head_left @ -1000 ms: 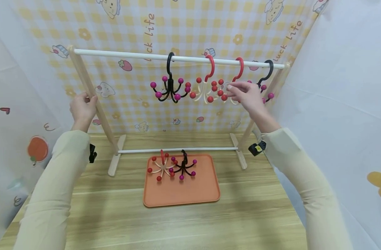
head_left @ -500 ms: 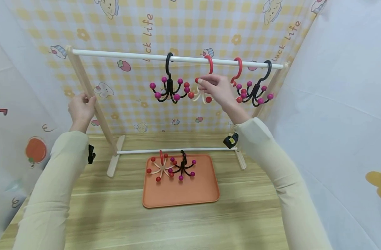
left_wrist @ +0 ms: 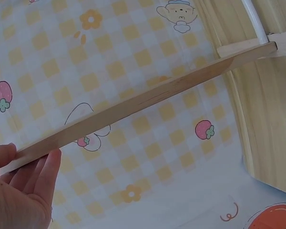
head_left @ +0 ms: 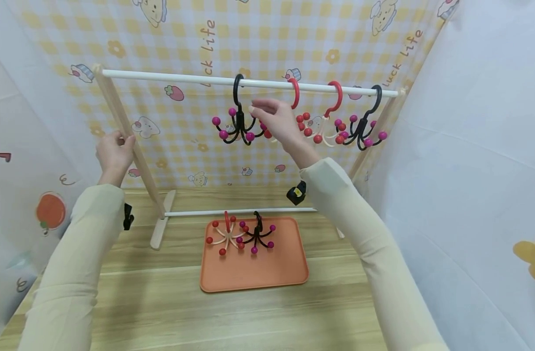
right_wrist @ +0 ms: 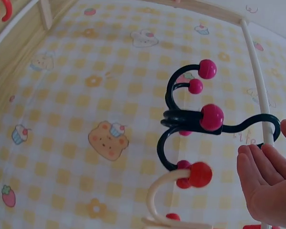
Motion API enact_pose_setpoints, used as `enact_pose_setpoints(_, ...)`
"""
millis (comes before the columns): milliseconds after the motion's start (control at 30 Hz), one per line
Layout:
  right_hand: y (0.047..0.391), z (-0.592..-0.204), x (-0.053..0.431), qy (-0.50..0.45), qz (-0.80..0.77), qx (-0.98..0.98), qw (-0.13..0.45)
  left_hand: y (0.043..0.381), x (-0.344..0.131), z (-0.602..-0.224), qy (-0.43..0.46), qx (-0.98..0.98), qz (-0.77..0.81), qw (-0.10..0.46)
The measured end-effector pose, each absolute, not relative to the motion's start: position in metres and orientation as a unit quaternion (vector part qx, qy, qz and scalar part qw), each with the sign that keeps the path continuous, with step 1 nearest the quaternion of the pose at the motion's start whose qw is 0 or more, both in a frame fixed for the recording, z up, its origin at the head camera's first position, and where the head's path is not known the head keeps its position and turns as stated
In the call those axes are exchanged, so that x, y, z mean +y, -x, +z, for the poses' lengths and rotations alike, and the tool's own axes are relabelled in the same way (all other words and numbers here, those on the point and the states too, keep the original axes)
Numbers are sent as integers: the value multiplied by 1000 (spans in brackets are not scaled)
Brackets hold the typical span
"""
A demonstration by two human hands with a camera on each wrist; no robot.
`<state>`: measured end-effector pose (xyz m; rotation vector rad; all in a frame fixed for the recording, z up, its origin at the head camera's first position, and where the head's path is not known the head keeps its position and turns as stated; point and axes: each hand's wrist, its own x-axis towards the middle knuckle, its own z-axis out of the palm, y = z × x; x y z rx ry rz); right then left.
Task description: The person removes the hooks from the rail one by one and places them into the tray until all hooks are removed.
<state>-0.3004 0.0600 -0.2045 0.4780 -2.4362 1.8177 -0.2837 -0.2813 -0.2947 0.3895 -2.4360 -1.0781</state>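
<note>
My left hand grips the left wooden post of a hanging rack, with thumb and fingers on opposite sides. My right hand is beside the leftmost black octopus-style hanger, which has pink ball tips and hangs from the white rail. In the right wrist view, the thumb and straight fingers stand apart near its black hook. Behind the hand, a cream hanger with a red hook is partly hidden. To the right hang another cream-and-red hanger and a black one.
On the wooden table, an orange tray holds one cream-and-red hanger and one black-and-pink hanger. A lower white bar crosses behind the tray. Patterned cloth hangs at the back.
My right hand has moved left along the hangers, from the right cream-and-red one, past its neighbour, to the leftmost black one. My left hand stays on the post.
</note>
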Motion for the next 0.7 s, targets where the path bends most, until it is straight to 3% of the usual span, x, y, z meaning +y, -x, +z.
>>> enact_pose_setpoints(700,304,-194,26,-177,625,-760,-27,282,-281,-294,-135,-882,-394,222)
